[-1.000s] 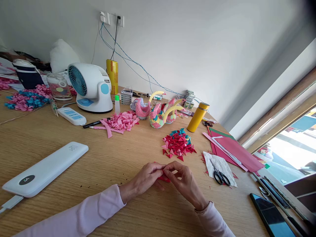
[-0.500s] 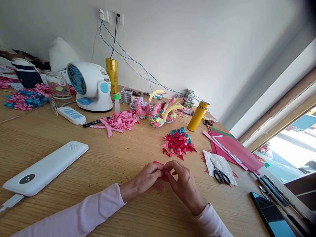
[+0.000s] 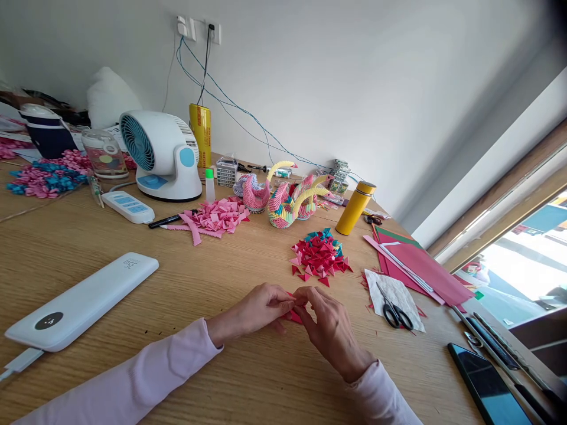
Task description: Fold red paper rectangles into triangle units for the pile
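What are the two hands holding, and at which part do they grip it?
A small red paper piece, pinched between the fingertips of the left hand and right hand; the exact gripped edge is hidden.

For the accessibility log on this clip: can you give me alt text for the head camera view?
The left hand and right hand pinch a small red paper piece together over a wooden table. Beyond lie a pile of red folded triangles, paper swans, a white fan, scissors and a yellow bottle.
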{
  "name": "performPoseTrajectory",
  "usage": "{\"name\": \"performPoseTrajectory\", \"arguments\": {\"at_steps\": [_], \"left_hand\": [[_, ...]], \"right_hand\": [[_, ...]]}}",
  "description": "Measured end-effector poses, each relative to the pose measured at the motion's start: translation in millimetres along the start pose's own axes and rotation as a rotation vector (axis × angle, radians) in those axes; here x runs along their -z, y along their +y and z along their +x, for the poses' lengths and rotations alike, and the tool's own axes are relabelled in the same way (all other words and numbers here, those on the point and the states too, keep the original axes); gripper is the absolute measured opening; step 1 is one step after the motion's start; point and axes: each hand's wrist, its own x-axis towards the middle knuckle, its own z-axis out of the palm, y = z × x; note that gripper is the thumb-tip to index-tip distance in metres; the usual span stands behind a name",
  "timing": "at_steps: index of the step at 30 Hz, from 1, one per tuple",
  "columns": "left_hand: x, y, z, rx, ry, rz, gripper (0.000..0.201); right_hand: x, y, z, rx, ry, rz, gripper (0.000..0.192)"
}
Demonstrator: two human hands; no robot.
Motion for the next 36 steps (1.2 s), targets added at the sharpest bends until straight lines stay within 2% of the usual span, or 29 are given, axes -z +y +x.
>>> {"name": "performPoseTrajectory", "arguments": {"at_steps": [7, 10, 13, 16, 20, 24, 26, 29, 36], "left_hand": [[8.2, 0, 1, 0.149, -0.022, -0.095, 0.039], [6.4, -1, 2, 0.173, -0.041, -0.179, 0.033], [2.5, 0, 3, 0.214, 0.016, -0.260, 0.032], [-1.4, 0, 5, 0.232, 0.161, -0.356, 0.031], [-5.8, -1, 8, 0.191, 0.283, -0.435, 0.027], [-8.7, -1, 12, 0.202, 0.240, -0.379, 0.037], [-9.1, -1, 14, 0.204, 0.194, -0.348, 0.045], [-9.4, -4, 18, 0.145, 0.150, -0.293, 0.042], [-16.4, -13, 32, -0.022, 0.272, -0.076, 0.031]], "right_hand": [[2, 0, 5, 0.077, -0.094, 0.074, 0.011], [1, 1, 6, 0.063, -0.074, 0.186, 0.010], [2, 3, 7, -0.044, 0.061, 0.291, 0.012], [5, 8, 4, -0.207, 0.197, 0.324, 0.018], [1, 20, -5, -0.355, 0.125, 0.484, 0.023], [-4, 27, -9, -0.437, 0.081, 0.693, 0.028], [-5, 27, -9, -0.459, 0.089, 0.741, 0.030], [-6, 27, -8, -0.476, 0.110, 0.749, 0.031], [-13, 26, -7, -0.488, 0.156, 0.674, 0.036]]}}
